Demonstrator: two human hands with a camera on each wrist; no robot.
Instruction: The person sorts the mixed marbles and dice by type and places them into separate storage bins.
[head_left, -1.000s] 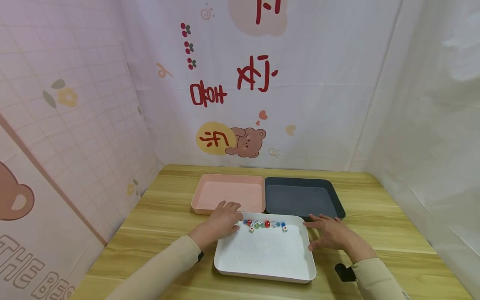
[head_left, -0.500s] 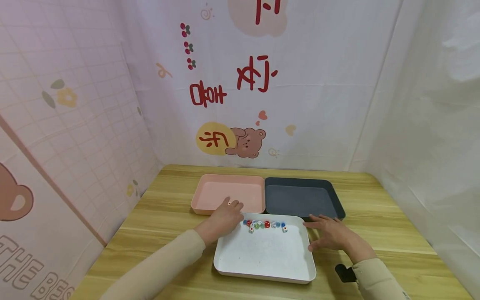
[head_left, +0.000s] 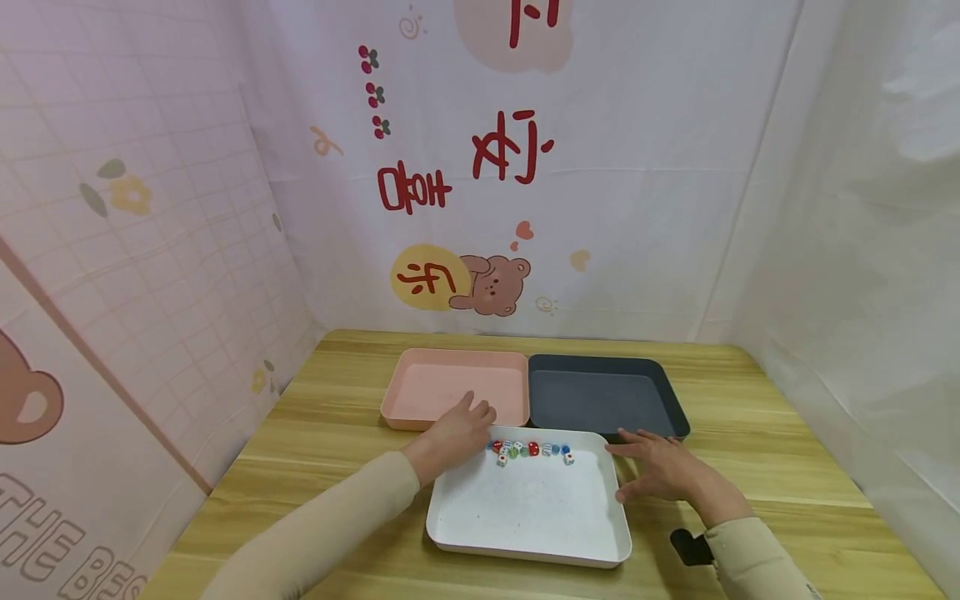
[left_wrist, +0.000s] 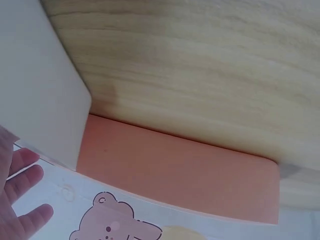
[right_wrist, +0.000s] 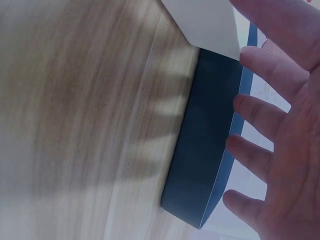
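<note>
In the head view, a white tray (head_left: 528, 512) holds several small dice in red, white, blue and green, among them a red die (head_left: 533, 448) and a white die (head_left: 568, 458). They lie along its far side. My left hand (head_left: 453, 437) is over its far left corner, near the dice. The left wrist view shows loosely spread fingers (left_wrist: 27, 180); thumb and index tip are hidden, so any hold is unclear. Spread fingers of my right hand (head_left: 663, 468) rest at the tray's right rim, thumb lower down and nothing gripped.
Behind the white tray stand a pink tray (head_left: 450, 383) on the left and a dark grey tray (head_left: 600, 396) on the right, side by side. All sit on a wooden table (head_left: 322, 467). Printed white cloth (head_left: 637, 167) encloses the back and sides.
My left hand first lifts off the dice toward the pink tray, then shifts right. A small pale spot by its fingers half a second ago no longer shows. My right hand stays still.
</note>
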